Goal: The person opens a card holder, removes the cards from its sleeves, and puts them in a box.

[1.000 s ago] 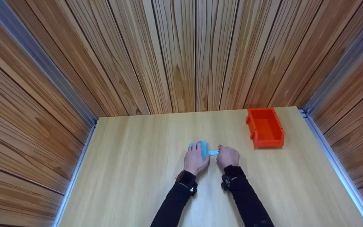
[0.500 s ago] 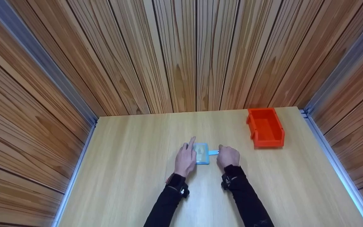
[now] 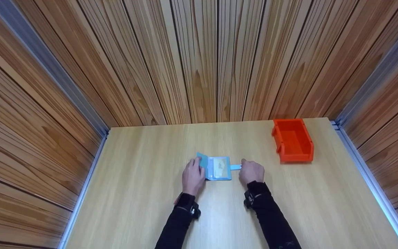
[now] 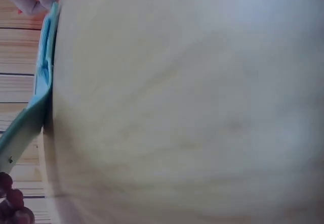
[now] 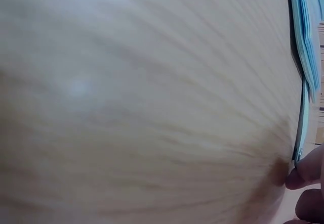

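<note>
Centrally, a light-blue card holder (image 3: 220, 168) lies open on the table (image 3: 143, 186), its left cover (image 3: 202, 159) tilted up. The left hand (image 3: 192, 177), fingers bent, grips that cover's left edge; the right hand (image 3: 252, 172), curled closed, pinches the strap (image 3: 235, 167). Far right: a red bin (image 3: 295, 138).

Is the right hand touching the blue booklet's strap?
Touching. In the right wrist view, the right hand meets the free end of the strap, with no gap showing.

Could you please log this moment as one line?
left hand: holds cover of blue case; right hand: holds strap; blue case: open on table; orange bin: back right
</note>
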The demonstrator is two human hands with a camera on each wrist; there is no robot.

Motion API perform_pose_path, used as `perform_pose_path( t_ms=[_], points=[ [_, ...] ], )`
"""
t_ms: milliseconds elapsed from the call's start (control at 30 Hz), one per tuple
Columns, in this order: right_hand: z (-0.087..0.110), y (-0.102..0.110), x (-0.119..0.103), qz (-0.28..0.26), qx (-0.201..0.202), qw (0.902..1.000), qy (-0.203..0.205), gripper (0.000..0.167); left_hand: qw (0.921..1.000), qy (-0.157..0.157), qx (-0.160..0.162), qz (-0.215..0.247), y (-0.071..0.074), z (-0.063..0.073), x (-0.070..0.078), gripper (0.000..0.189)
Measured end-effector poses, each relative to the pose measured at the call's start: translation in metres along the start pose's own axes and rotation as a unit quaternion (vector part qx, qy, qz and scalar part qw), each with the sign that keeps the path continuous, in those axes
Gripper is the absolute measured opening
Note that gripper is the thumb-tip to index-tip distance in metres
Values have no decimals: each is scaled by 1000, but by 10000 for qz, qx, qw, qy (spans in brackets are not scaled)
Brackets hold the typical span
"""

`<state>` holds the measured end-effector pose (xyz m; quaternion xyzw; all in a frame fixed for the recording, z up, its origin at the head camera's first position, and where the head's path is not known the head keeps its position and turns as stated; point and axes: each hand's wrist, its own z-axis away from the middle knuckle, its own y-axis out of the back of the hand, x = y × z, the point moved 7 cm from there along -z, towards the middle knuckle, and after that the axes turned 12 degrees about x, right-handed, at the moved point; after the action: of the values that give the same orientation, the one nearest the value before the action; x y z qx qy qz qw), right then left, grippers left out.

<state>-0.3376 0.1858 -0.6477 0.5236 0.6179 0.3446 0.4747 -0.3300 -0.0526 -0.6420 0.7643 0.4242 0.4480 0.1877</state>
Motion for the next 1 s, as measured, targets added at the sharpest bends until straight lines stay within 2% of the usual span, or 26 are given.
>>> perform_pose_path(
  t_ms=[200,533,800,1000],
  points=[
    [1,2,0,-36,-8,10000,-71,8,9993,104,178,-308,3,2,-9,35],
    [1,1,-1,12,-234,9996,-166,11,9968,317,-53,-736,1,3,-22,38],
    [3,2,-2,54,-26,9999,-117,12,9956,624,-212,-672,0,4,-24,41],
    [6,5,2,-193,200,9994,-225,11,9953,668,-290,-641,-2,7,-23,41]
  ],
)
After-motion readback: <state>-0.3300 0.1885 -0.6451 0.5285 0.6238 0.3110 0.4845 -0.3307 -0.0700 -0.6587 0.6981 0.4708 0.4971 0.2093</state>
